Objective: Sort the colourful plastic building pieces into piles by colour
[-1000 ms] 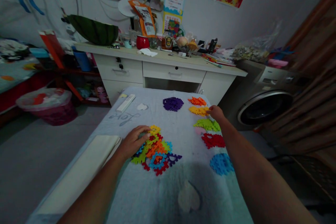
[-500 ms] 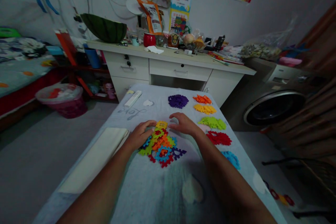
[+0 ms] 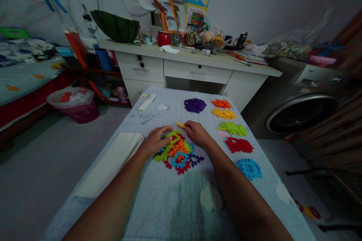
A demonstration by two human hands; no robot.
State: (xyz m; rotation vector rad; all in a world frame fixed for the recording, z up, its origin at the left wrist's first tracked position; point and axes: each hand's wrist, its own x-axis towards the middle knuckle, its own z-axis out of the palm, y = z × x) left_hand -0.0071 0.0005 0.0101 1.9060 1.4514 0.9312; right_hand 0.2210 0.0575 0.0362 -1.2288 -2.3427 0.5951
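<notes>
A heap of mixed-colour toothed plastic building pieces (image 3: 181, 150) lies in the middle of the cloth-covered table. My left hand (image 3: 156, 141) rests at the heap's left side, its thumb and fingers apart around a lime-green piece (image 3: 175, 135) at the top. Just beyond the heap, my right hand (image 3: 196, 132) pinches a yellow building piece (image 3: 180, 125), seen nearly edge-on. Sorted piles stand farther off: purple pieces (image 3: 195, 105), orange pieces (image 3: 221, 103), yellow pieces (image 3: 224, 113), green pieces (image 3: 232, 128), red pieces (image 3: 239, 145) and blue pieces (image 3: 249, 168).
A folded cream cloth (image 3: 113, 162) lies along the table's left side, with a white remote-like bar (image 3: 147, 102) at the far left. Behind the table stands a white desk (image 3: 195, 70) crowded with items. A washing machine (image 3: 294, 98) is at the right, a pink bin (image 3: 74, 106) at the left.
My right hand has closed on the yellow piece and lifted it off the heap's top. My left hand stays by the heap, its thumb now over the green piece. The view has shifted slightly.
</notes>
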